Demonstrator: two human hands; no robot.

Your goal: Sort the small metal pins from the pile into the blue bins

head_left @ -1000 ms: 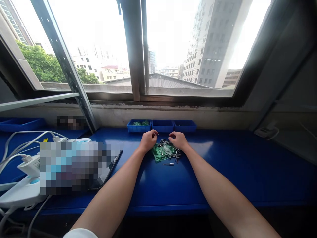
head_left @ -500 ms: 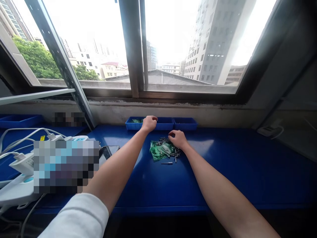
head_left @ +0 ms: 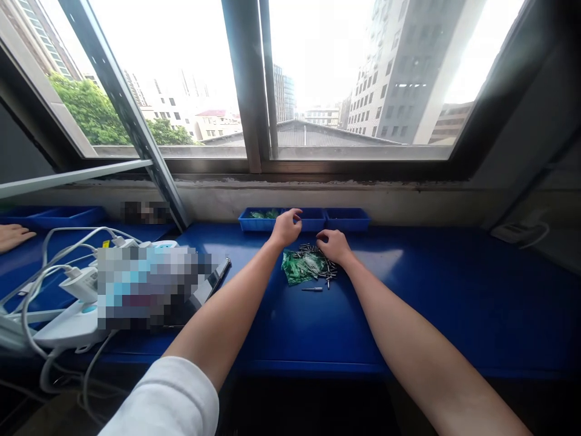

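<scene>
My left hand (head_left: 287, 227) is raised in front of the blue bins, its thumb and index finger apart and nothing seen between them. At the right rim of a small heap of thin metal pop rivets (head_left: 330, 272), my right hand (head_left: 334, 246) has its fingers curled down; what the tips hold is hidden. A crumpled green plastic bag (head_left: 294, 267) lies against the heap, partly under some of the rivets. One loose rivet (head_left: 312, 289) rests on the blue table nearer to me.
Joined blue bins (head_left: 347, 221) stand along the wall; green bags (head_left: 263, 214) fill the left one. To my left are a white power strip (head_left: 68, 327) with cables, a dark phone-like device (head_left: 215, 278) and a blurred patch. Another person's hand (head_left: 16, 236) rests at the far left.
The view has shifted, so the table appears further right. My left hand's fingers have spread a little. My right hand stays by the heap. Another person's hand now shows at the left edge.
</scene>
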